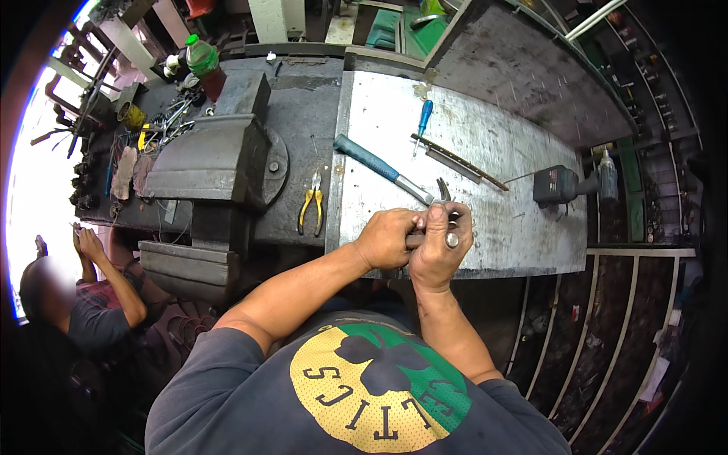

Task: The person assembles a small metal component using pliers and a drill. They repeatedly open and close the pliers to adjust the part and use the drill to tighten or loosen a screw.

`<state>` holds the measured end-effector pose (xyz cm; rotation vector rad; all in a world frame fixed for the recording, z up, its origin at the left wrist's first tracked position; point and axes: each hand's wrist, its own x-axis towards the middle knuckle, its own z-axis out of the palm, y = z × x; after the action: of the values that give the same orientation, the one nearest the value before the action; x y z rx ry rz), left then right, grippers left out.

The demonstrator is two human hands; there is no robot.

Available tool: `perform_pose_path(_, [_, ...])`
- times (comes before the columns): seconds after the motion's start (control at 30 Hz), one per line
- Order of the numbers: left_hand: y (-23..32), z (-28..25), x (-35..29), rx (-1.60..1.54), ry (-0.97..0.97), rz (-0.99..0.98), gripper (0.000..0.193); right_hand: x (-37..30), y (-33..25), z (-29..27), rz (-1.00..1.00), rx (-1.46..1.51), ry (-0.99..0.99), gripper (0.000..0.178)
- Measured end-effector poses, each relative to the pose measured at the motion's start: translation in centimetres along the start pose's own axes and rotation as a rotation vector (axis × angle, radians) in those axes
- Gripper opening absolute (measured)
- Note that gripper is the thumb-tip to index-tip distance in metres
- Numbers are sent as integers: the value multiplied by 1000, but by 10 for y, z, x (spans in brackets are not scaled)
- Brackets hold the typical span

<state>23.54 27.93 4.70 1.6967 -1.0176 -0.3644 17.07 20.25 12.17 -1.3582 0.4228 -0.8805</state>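
Note:
My left hand (388,239) and my right hand (440,254) meet over the front edge of the metal-topped bench (379,98). Both are closed around a small dark metal piece with a round, shiny end (453,240); the fingers cover most of it, so its kind is unclear. Just beyond them lies a claw hammer (387,173) with a blue-green handle, its head close to my fingers and partly hidden. Farther off on the bench rest a blue-handled screwdriver (424,121) and a long narrow dark metal bar (459,161).
A large bench vise (208,163) stands left, with yellow-handled pliers (312,203) beside it. A black power tool (556,184) and a clear bottle (607,176) sit right. Behind the vise are a green-capped bottle (205,64) and loose tools. Another person (91,303) is at far left.

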Motion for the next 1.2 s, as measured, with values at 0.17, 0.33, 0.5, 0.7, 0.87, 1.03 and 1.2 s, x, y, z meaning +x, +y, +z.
perform_pose_path(0.17, [-17,-14,1,-71,-107,52,52,-12,5,3,30,-72,-83,21])
perform_pose_path(0.33, [-44,-49,-12,-111,-375,-46,85,4,3,1,135,-131,-297,21])
perform_pose_path(0.5, [-25,-14,-38,166,161,-228,49,66,-9,-11,234,-11,-1299,15])
perform_pose_path(0.7, [-50,-8,-53,52,216,-17,46,8,-23,-4,105,7,-668,29])
perform_pose_path(0.87, [-41,26,-65,321,418,-356,38,72,-4,11,55,122,-1452,18])
perform_pose_path(1.03, [-5,25,-59,375,439,-325,74,120,31,2,34,141,-1853,17])
perform_pose_path(1.2, [-21,-21,-33,-360,-14,-360,80,47,-9,-31,-81,-119,-898,46])
